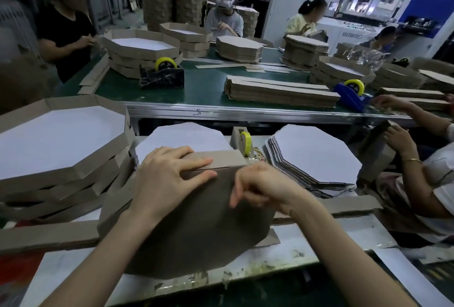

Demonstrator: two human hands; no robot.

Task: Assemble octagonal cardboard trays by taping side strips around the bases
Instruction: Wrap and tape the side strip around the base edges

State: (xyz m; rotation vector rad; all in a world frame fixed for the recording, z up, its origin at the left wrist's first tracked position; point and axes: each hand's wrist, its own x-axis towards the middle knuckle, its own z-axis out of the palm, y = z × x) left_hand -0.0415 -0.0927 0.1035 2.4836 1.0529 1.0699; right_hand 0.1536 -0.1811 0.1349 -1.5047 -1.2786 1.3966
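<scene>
An octagonal cardboard base (pixel 196 228) stands tilted toward me, brown underside up, on the white worktable (pixel 307 245). A brown side strip (pixel 221 158) runs along its far top edge. My left hand (pixel 169 174) lies flat on that edge, fingers stretched out and pressing the strip against the base. My right hand (pixel 258 184) is just to the right, fingers curled at the strip's end; clear tape may be between them, but I cannot tell. A small tape dispenser (pixel 245 143) with a yellow roll stands right behind the strip.
Finished trays (pixel 61 139) are stacked at my left. White octagonal bases (pixel 317 152) are piled at my right, with another base (pixel 186 137) behind my hands. Loose strips (pixel 44 235) lie on the table. A neighbour's hands (pixel 398 139) work at the right. Other workers stand beyond the green conveyor (pixel 204 88).
</scene>
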